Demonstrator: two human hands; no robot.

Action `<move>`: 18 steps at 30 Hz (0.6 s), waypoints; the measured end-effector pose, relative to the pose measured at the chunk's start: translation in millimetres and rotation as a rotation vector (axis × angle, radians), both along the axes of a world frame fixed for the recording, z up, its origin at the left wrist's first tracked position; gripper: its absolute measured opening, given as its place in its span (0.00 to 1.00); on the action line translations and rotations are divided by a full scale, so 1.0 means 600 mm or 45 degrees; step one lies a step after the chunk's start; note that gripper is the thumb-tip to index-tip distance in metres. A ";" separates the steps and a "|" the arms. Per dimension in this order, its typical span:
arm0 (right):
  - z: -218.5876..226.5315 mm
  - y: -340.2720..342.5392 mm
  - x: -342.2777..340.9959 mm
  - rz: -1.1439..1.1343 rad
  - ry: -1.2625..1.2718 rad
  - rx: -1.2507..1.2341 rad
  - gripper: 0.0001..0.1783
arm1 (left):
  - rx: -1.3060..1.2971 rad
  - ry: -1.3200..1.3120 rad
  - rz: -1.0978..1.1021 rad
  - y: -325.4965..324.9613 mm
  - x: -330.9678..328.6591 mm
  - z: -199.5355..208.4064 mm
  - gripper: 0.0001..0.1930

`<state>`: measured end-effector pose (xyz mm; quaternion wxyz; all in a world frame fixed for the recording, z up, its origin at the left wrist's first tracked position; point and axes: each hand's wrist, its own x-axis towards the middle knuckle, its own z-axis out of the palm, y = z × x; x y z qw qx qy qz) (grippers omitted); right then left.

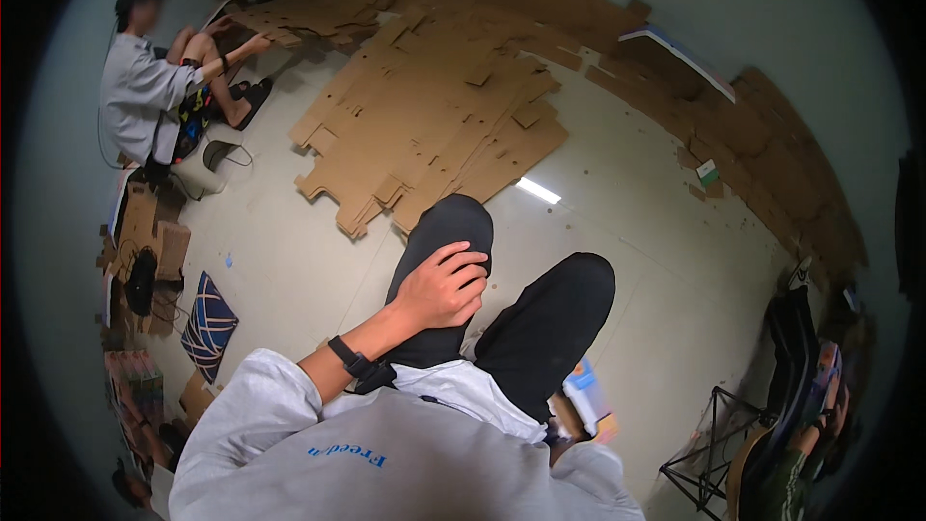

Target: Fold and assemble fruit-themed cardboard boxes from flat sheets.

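My left hand (pixel 442 287) lies on my left thigh in black trousers (pixel 434 232), just behind the knee. Its fingers are loosely bent and slightly apart, with nothing held. A dark band (pixel 349 355) circles that wrist. My right hand is hidden; only the light grey sleeve (pixel 598 482) of that arm shows, low beside my hip. Close to that sleeve, partly behind my right leg, is a blue and white box (pixel 585 390). Beyond my knees a broad pile of flattened brown cardboard (pixel 415 106) lies on the floor.
At far left a person (pixel 149 87) sits on a light stool (pixel 201 170), holding a cardboard sheet (pixel 318 24). A patterned cushion (pixel 208 328) and brown boxes (pixel 172 253) are at left. More cardboard (pixel 752 150) lines the far right wall. A black metal frame (pixel 709 453) stands lower right.
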<state>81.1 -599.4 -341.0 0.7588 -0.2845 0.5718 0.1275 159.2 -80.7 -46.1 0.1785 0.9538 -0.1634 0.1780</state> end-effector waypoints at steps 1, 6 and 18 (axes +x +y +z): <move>-0.014 -0.008 0.012 -0.041 0.011 0.026 0.28 | 0.012 -0.014 0.009 -0.001 0.001 0.003 0.10; -0.012 -0.044 0.197 0.508 -0.172 -0.466 0.21 | -0.372 -0.250 0.274 0.016 0.005 -0.021 0.14; 0.423 0.284 0.317 1.080 -0.953 -0.988 0.23 | -0.870 1.249 1.193 0.306 -0.075 -0.555 0.26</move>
